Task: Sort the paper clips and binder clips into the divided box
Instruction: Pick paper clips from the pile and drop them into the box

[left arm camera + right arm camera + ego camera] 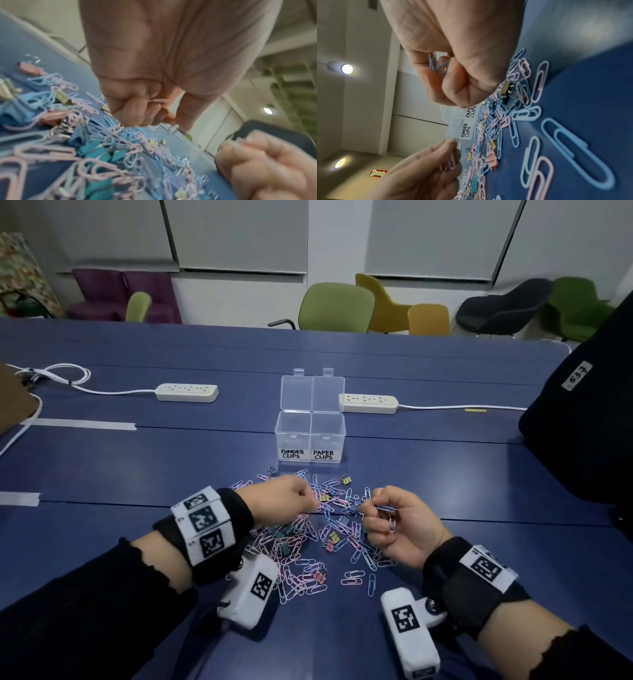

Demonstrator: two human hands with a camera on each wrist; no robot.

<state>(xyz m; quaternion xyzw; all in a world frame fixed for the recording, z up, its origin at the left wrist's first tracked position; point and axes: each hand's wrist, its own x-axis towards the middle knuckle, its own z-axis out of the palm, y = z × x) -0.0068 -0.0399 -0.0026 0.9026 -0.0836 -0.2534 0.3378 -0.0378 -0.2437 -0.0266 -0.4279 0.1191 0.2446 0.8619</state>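
Box (310, 436) lbls: "BINDER CLIPS" left, "PAPER CLIPS" right.

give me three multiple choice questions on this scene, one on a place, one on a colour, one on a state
1. Where does the compartment labelled PAPER CLIPS sit in the divided box, seen from the head view?
A. on the right
B. on the left
C. behind the other compartment

2. What colour is the table?
A. white
B. dark blue
C. green

3. What is the state of the box lid?
A. shut and latched
B. lying off to the side on the table
C. open, standing up behind the box

Answers:
1. A, the label PAPER CLIPS is to the right of BINDER CLIPS.
2. B, the surface under the clip pile is dark blue.
3. C, the clear lid rises behind the open compartments.
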